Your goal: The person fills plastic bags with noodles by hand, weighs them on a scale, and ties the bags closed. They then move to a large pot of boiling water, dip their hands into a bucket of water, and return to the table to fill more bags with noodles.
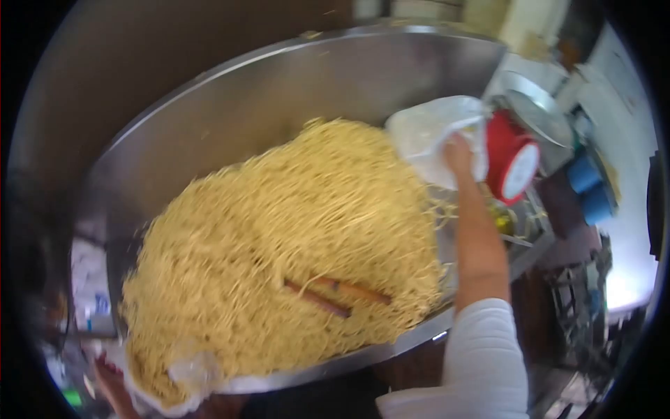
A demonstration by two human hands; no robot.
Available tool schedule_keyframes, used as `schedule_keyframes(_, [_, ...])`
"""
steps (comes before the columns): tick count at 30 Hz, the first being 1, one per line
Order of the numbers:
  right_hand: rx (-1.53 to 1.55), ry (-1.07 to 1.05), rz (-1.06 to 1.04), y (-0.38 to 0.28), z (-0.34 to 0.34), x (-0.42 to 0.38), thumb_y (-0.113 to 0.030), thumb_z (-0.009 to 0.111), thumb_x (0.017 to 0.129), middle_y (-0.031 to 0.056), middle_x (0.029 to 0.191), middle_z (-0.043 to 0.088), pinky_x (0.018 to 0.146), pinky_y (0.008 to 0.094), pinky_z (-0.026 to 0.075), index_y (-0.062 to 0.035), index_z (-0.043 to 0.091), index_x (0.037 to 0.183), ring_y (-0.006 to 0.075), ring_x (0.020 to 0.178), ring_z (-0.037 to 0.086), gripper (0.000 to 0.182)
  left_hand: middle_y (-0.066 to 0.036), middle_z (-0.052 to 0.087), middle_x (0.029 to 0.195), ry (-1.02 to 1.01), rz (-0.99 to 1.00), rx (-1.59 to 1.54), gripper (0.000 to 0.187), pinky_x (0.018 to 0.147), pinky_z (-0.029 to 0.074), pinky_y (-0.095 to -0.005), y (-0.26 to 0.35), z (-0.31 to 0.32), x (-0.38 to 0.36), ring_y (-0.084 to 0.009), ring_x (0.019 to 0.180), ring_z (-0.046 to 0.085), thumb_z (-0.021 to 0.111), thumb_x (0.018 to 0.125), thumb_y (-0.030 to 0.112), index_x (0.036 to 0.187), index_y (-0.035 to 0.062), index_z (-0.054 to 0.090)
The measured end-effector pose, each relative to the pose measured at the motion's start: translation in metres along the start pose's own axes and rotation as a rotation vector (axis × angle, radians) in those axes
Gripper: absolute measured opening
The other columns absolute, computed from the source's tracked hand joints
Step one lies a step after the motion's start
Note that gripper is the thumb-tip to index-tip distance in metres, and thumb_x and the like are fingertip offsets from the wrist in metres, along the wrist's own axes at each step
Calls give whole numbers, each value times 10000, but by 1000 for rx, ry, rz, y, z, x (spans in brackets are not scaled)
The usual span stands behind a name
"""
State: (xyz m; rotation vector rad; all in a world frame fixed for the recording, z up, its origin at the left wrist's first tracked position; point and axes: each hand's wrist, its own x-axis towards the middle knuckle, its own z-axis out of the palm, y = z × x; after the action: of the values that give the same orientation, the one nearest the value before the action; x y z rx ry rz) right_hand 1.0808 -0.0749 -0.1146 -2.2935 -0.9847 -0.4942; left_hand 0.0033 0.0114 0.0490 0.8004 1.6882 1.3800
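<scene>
At the upper right, my right hand (458,155) grips the edge of a white plastic bag (427,126), fingers closed and partly hidden in its folds. A large heap of yellow noodles (286,230) fills the wide metal tub (230,105). Two brown wooden sticks (317,299) stick out of the heap near its front. At the lower left edge, my left hand (110,377) is blurred beside a white bag (174,406) with noodles in it, just past the tub's rim. A clear crumpled plastic piece (194,366) rests on the noodles close by.
A red container with a pale round end (509,157) lies tilted right of the white plastic bag. Beyond it are a metal basin (537,112) and blue cups (590,185). A metal tray (534,223) with some yellow bits sits at the tub's right end.
</scene>
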Motion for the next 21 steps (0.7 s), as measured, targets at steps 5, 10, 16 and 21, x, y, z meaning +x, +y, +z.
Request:
schedule_keyframes(5, [-85,-33,32,-22,-70,-4,-342,678,898,169,1199,669,913,407,514,-98,662,1239,314,1070,657,419,45,555,646,-118,-6,-227,494,444,342,-181,59,39,-81,-51,483,416,525,992,472,1175,23,619])
schedule_keyframes(10, [796,-285,-183,-240,-104,-77,-153,721,890,68,1266,648,883,330,511,-64,584,1342,187,1050,633,480,8,491,642,-310,88,-273,596,470,336,-224,78,56,-83,-87,487,425,419,1023,498,1227,-39,578])
schedule_keyframes(16, [884,-1211,-747,-573,-159,-266,-102,786,769,171,1391,549,1065,387,443,-80,523,1393,306,1240,558,677,3,427,645,-625,232,-588,716,466,326,-224,99,-7,-54,-87,491,383,354,1043,507,1348,-136,432])
schedule_keyframes(21, [832,-1052,-1130,-704,-76,-394,-107,769,686,218,1378,536,1097,431,408,-103,485,1414,368,1282,517,781,-11,429,663,-740,340,-671,774,468,326,-232,94,-40,-33,-81,511,367,340,1048,516,1404,-171,322])
